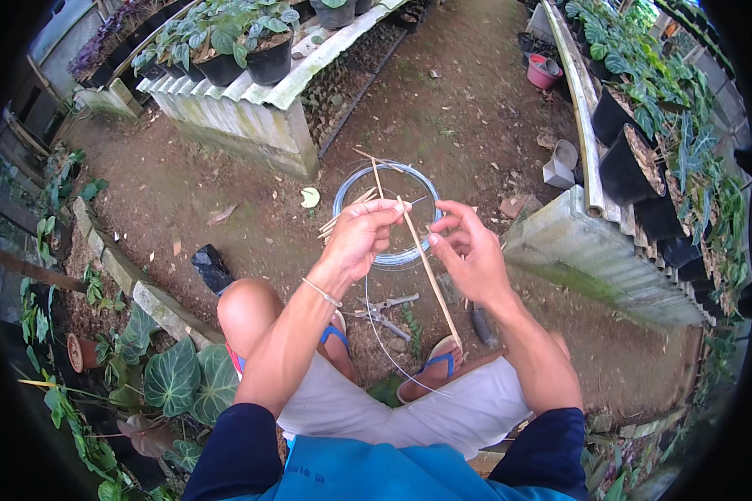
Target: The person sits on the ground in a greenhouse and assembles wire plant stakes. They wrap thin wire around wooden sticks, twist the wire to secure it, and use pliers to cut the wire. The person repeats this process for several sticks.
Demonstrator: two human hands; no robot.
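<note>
My left hand [361, 236] grips a bundle of thin bamboo sticks [426, 265]; some splay out to the left, one runs down toward my right foot, one points up. My right hand [470, 250] pinches at a thin wire [380, 334] beside the sticks, fingers curled. The wire trails down in a curve between my feet. Behind the hands, a coil of grey wire [388, 259] lies on the dirt. Pliers [384, 311] lie on the ground between my blue sandals.
A low concrete bench [251, 125] with black potted plants stands at the back left. Another bench [610, 259] with pots runs along the right. A pink pot [543, 73] sits far back. Broad-leaved plants [175, 380] and a brick edging lie at the left.
</note>
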